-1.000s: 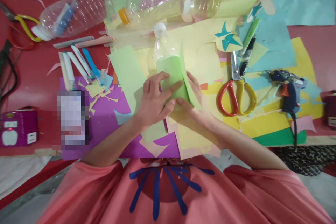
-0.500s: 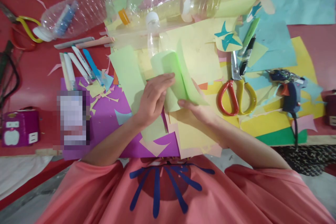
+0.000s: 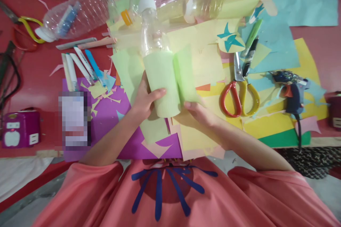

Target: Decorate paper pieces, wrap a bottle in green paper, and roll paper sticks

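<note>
A clear plastic bottle (image 3: 151,37) with a white cap leans slightly left in front of me. Pale green paper (image 3: 162,74) wraps around its lower body, and a loose flap (image 3: 186,71) of that paper stands out on the right. My left hand (image 3: 145,97) is closed round the wrapped bottle, its thumb lying across the front. Between the thumb and fingers of my right hand (image 3: 198,111) is the lower edge of the flap; those fingers are partly hidden behind the paper.
Scissors (image 3: 238,95) with red and yellow handles lie to the right, left of a glue gun (image 3: 293,92). Several markers (image 3: 80,65) and a blurred-out phone-like object (image 3: 74,118) are at left. Another clear bottle (image 3: 80,14) lies behind them. Coloured paper sheets and scraps cover the table.
My left hand has moved from the paper's front to the bottle's left side. The bottle has turned and shifted left, showing more of its neck. The flap has swung open to the right.
</note>
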`<state>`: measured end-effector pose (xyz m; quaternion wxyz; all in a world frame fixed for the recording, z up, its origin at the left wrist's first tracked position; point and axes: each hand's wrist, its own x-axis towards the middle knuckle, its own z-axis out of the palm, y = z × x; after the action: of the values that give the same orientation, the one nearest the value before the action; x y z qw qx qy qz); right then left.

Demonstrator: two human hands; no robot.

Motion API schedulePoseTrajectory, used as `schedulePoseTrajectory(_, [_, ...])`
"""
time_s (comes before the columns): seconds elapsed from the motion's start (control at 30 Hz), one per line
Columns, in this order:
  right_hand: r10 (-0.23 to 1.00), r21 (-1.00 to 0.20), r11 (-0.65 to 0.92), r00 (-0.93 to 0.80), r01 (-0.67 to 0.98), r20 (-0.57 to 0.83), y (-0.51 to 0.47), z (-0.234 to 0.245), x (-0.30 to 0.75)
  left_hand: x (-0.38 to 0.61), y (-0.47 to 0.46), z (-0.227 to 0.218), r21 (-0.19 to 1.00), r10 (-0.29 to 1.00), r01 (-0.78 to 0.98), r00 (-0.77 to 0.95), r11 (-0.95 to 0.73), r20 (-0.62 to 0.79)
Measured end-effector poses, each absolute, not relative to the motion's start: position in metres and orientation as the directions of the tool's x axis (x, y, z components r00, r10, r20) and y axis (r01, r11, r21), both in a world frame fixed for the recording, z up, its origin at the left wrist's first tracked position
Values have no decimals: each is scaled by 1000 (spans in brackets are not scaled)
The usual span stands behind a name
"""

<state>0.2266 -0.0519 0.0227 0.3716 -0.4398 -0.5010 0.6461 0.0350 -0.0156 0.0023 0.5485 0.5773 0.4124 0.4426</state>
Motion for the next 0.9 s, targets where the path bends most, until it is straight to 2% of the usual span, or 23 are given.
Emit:
schedulePoseTrajectory(0.07, [907, -974, -218, -381, -63, -179, -49, 21, 231, 29, -10, -2, 998, 964, -21, 258, -61, 65])
schedulePoseTrajectory(0.2, [918, -970, -208, -368, -124, -150, -41, 23, 237, 24, -4, -5, 979, 958, 120, 257, -164, 129])
schedulePoseTrajectory(0.3, [934, -959, -252, -291, -126, -207, -38, 26, 236, 27, -6, 1, 956, 942, 184, 287, -230, 172])
schedulePoseTrajectory(0.37, [934, -943, -315, -212, -109, -287, -36, 28, 234, 30, -9, 6, 953, 931, 205, 335, -222, 144])
schedulePoseTrajectory(0.47, [916, -914, -401, -39, -61, -400, -34, 30, 233, 34, -11, 14, 979, 916, 140, 394, -148, 82])
schedulePoseTrajectory(0.57, [911, -913, -406, 73, -25, -407, -33, 31, 232, 37, -12, 18, 1000, 923, -4, 384, 7, -6])
schedulePoseTrajectory(0.7, [930, -934, -357, 86, -22, -357, -35, 29, 231, 41, -14, 22, 987, 919, -69, 378, 147, -110])
schedulePoseTrajectory(0.9, [960, -960, -281, 24, 7, -280, -36, 32, 231, 42, -17, 21, 990, 936, -46, 334, 136, -113])
